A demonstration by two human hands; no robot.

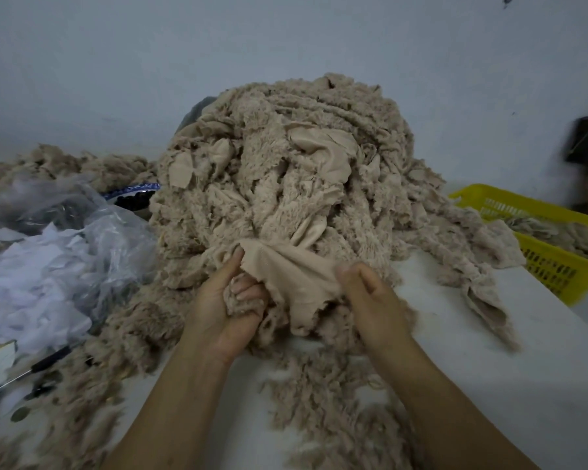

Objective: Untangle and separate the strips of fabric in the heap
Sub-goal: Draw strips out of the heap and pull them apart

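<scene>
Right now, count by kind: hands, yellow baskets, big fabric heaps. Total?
Hands: 2, left hand and right hand, both gripping one fabric strip
Yellow basket: 1
Big fabric heap: 1
Total: 4
</scene>
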